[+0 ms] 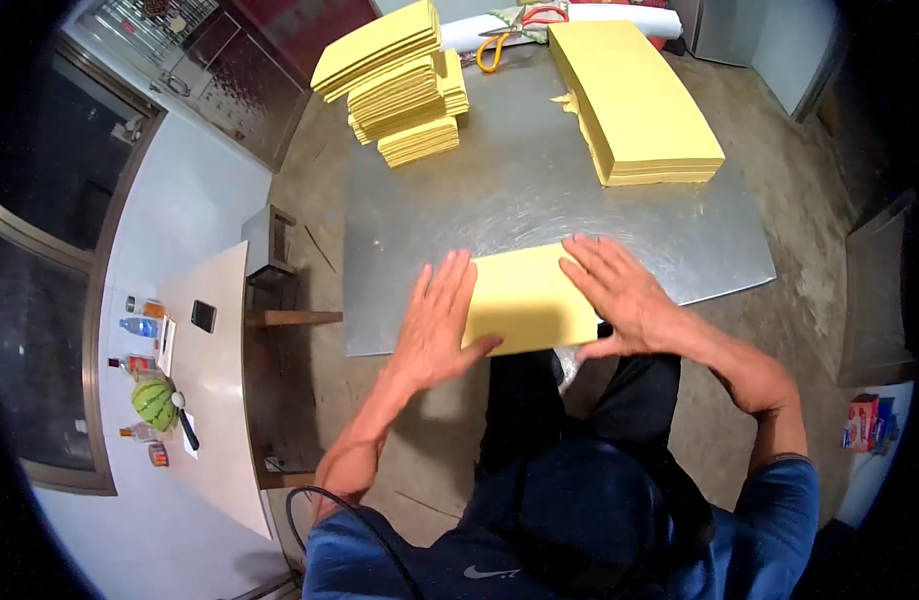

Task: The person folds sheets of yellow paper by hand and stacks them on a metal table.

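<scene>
A yellow sheet of paper, or a thin stack of them, lies at the near edge of the metal table between my hands. My left hand rests flat along its left side, fingers stretched forward and thumb on the near left corner. On the opposite side, my right hand has its fingers spread over the far right corner, with the thumb low by the near edge. Neither hand is closed around anything. How many sheets lie under my palms is hidden.
A tall block of yellow paper stands at the table's far right. Folded yellow bundles are piled at the far left. Orange-handled scissors lie between them. A side table at left holds a phone and a watermelon.
</scene>
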The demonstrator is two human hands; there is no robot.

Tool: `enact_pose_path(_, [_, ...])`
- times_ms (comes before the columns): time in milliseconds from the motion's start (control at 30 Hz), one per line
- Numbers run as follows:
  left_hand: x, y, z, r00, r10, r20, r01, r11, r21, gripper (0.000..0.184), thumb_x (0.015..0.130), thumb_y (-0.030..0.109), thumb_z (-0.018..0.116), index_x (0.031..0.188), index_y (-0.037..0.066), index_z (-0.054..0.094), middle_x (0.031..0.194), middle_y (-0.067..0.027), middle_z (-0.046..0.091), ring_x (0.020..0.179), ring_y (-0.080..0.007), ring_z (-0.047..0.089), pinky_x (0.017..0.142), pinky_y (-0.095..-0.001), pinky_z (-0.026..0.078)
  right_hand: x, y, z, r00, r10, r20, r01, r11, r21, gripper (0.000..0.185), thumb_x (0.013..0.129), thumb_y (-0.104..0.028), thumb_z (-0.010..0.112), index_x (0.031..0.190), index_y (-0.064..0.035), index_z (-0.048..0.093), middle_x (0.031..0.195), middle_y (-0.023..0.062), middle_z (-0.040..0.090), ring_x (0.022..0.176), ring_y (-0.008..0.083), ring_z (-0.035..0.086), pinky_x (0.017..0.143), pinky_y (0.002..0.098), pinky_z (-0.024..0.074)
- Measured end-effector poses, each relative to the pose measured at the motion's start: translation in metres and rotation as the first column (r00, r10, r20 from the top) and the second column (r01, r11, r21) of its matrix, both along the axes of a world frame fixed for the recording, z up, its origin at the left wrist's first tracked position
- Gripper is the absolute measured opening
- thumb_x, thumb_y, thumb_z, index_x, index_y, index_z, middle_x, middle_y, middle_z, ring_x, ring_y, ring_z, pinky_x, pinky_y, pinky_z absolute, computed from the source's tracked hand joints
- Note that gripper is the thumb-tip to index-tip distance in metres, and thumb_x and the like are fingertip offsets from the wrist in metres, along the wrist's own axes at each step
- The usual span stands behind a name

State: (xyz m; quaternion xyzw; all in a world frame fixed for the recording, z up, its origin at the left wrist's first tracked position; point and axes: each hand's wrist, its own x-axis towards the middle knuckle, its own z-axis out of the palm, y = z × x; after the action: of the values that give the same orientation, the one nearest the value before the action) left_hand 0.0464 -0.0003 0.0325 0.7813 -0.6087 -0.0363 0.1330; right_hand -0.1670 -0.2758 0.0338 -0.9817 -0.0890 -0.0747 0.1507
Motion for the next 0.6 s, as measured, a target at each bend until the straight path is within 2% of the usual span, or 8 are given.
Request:
enact_pose_path(67, [-0.011,0.011,0.000,0.998,0.060,-0.035,-0.060,0.998,-0.023,0.100,0.094,0.044,0.081,0.168,-0.004,0.032,0.177,-0.0286,0.027,0.166,-0.0431,0.023,0.136,-0.0571,0.015,-0.010,0.013,0.003,1.000,0.005,-0.002,-0.005,0.997,-0.080,0.122,0.074,-0.054,0.095,0.166,-0.0001,0.036,0.170,0.0325,0.034,0.160,0.0499,0.032,0.132,0.0621,0.0271])
enact_pose_path(100, [-0.015,0.016,0.001,0.994,0.094,-0.057,-0.096,0.995,-0.023,0.097,0.096,0.042,0.080,0.168,-0.003,0.032,0.177,-0.0284,0.027,0.166,-0.0439,0.023,0.136,-0.0570,0.015,-0.011,0.021,0.010,1.000,-0.020,-0.016,0.017,0.992,-0.123,0.110,0.073,-0.038,0.097,0.165,-0.0131,0.044,0.169,0.0301,0.037,0.157,0.0494,0.036,0.130,0.0625,0.0314])
enact_pose_path(267, [-0.056,0.043,-0.005,0.881,0.317,-0.352,-0.412,0.879,-0.240,0.076,0.100,0.017,0.074,0.167,0.001,0.039,0.178,-0.0253,0.030,0.166,-0.0402,0.027,0.134,-0.0531,0.023,-0.010,0.024,-0.007,0.969,-0.027,0.245,0.035,0.999,-0.026,0.077,0.077,-0.012,0.087,0.149,-0.0245,0.065,0.159,0.0235,0.051,0.147,0.0484,0.049,0.121,0.0594,0.0454])
enact_pose_path(300, [-0.067,0.050,-0.006,0.870,0.354,-0.343,-0.458,0.837,-0.299,0.072,0.102,0.012,0.070,0.167,0.002,0.040,0.174,-0.0210,0.039,0.159,-0.0354,0.042,0.127,-0.0484,0.038,-0.010,0.022,-0.011,0.959,-0.010,0.282,0.002,1.000,0.028,0.072,0.078,-0.011,0.086,0.147,-0.0236,0.068,0.157,0.0233,0.053,0.145,0.0485,0.051,0.120,0.0587,0.0470])
enact_pose_path(400, [-0.090,0.066,-0.014,0.427,0.277,-0.861,-0.781,0.592,-0.197,0.071,0.104,0.010,0.070,0.168,0.001,0.039,0.167,-0.0170,0.048,0.144,-0.0293,0.059,0.115,-0.0414,0.051,-0.007,0.026,-0.008,0.909,0.041,0.415,-0.094,0.990,0.109,0.057,0.084,-0.004,0.075,0.139,-0.0201,0.074,0.151,0.0213,0.060,0.132,0.0452,0.063,0.110,0.0532,0.0570])
enact_pose_path(433, [-0.093,0.069,-0.011,0.329,0.169,-0.929,-0.808,0.560,-0.184,0.070,0.106,0.007,0.069,0.168,0.000,0.038,0.158,-0.0140,0.056,0.129,-0.0222,0.068,0.103,-0.0349,0.059,-0.005,0.027,-0.010,0.890,0.065,0.451,-0.140,0.981,0.135,0.056,0.086,-0.004,0.073,0.139,-0.0200,0.074,0.151,0.0207,0.060,0.130,0.0441,0.065,0.108,0.0522,0.0585])
enact_pose_path(533, [-0.102,0.073,0.016,-0.295,-0.177,-0.939,-0.792,0.595,0.137,0.069,0.106,0.005,0.069,0.167,0.000,0.038,0.152,-0.0154,0.061,0.127,-0.0220,0.069,0.104,-0.0366,0.060,-0.003,0.036,-0.005,0.856,0.126,0.502,-0.208,0.972,0.112,0.053,0.089,-0.004,0.071,0.140,-0.0192,0.074,0.151,0.0196,0.059,0.124,0.0407,0.070,0.104,0.0497,0.0617])
enact_pose_path(600, [-0.101,0.075,0.022,-0.314,-0.210,-0.926,-0.769,0.628,0.118,0.063,0.106,0.005,0.069,0.162,-0.003,0.042,0.146,-0.0155,0.065,0.123,-0.0222,0.071,0.103,-0.0359,0.061,-0.002,0.041,-0.004,0.851,0.154,0.502,-0.263,0.952,0.154,0.052,0.090,-0.003,0.070,0.139,-0.0200,0.075,0.152,0.0197,0.058,0.126,0.0404,0.069,0.105,0.0497,0.0615])
